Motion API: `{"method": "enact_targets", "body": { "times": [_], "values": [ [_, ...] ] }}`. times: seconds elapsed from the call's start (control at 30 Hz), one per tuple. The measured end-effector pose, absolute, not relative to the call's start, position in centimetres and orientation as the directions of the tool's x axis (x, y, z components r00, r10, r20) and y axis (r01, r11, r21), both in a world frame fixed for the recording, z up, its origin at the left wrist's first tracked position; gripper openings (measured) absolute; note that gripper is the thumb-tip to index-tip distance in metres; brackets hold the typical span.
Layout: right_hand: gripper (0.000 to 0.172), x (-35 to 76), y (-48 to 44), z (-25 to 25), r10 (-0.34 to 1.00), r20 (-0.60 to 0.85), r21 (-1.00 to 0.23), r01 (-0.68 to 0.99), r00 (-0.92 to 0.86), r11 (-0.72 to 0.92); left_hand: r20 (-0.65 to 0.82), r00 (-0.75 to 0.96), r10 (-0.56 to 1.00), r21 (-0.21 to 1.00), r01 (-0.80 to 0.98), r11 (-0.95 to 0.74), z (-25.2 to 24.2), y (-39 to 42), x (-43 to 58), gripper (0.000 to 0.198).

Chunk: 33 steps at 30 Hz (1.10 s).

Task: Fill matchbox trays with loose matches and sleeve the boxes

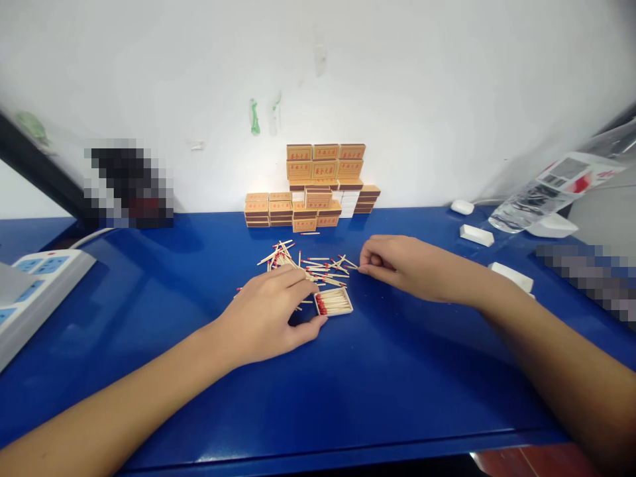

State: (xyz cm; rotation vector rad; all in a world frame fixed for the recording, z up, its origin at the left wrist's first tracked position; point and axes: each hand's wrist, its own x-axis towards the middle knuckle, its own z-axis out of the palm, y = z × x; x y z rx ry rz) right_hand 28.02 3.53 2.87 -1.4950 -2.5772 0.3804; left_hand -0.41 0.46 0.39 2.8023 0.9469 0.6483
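Note:
An open matchbox tray [334, 301] with red-tipped matches lying in it sits on the blue table [348, 397]. My left hand [268, 315] rests beside it, thumb and fingers touching the tray's left end. Behind the tray lies a loose pile of matches [308, 262]. My right hand [397, 262] is at the pile's right edge, its fingers pinched together on a match.
A stack of yellow matchboxes [318, 189] stands against the white wall. A power strip [30, 285] lies at the left. Small white trays [477, 235] and a clear plastic bag [551, 185] are at the right. The table's front edge runs along the bottom.

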Motion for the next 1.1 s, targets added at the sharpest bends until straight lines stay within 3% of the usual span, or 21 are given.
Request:
{"method": "enact_targets", "body": {
  "times": [0.23,0.7,0.93,1.0,1.1],
  "values": [
    [0.016,25.0,0.7,4.2,0.733,-0.013,-0.447,0.660,-0.680,0.604,0.329,0.721,0.609,0.233,0.563,-0.793,0.5,0.6,-0.2,0.017],
    [0.016,25.2,1.5,4.0,0.760,0.074,-0.390,0.683,-0.646,0.618,0.347,0.717,0.604,0.240,0.555,-0.797,0.5,0.5,-0.3,0.018],
    [0.017,27.7,4.1,3.4,0.880,0.057,-0.315,0.828,-0.471,0.463,0.341,0.721,0.603,0.243,0.552,-0.798,0.6,0.5,-0.5,0.018],
    [0.019,28.8,5.6,3.4,0.930,0.075,-0.405,0.842,-0.359,0.357,0.346,0.716,0.607,0.250,0.553,-0.795,0.5,0.6,-0.5,0.018],
    [0.024,29.9,8.8,3.5,0.996,0.084,-0.687,0.724,-0.006,0.063,0.348,0.710,0.612,0.266,0.551,-0.791,0.4,0.8,-0.6,0.018]
  ]
}}
